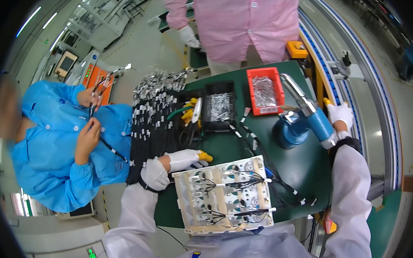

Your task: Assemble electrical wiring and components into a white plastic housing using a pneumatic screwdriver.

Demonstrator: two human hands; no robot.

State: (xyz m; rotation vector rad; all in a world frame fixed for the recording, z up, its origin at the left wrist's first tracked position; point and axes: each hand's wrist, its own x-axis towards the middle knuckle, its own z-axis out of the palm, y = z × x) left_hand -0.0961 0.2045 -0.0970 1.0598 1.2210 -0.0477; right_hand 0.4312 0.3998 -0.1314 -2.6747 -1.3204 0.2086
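A white rectangular frame (221, 196) with round metal fittings and black wire bundles lies at the table's front edge, close to my body. Beside its far left corner is my left hand (183, 160), in a white glove with yellow fingertips. Its fingers stretch to the right over the table, with nothing visible in them. My right hand (340, 114), gloved the same way, reaches far right to the rail at the table's side. Two yellow fingertips show apart there; the other fingers are hidden. Between that hand and the frame stands a blue rivet gun (306, 123) with a metal nose.
On the green table (304, 161) are a red bin (280, 88) of small metal pieces, a black bin (218, 126), scissors (196, 112) and loose black cables (285, 186). Bundled cables (153, 114) hang at left. A person in blue (59, 134) holds cables; another in pink (246, 22) stands opposite.
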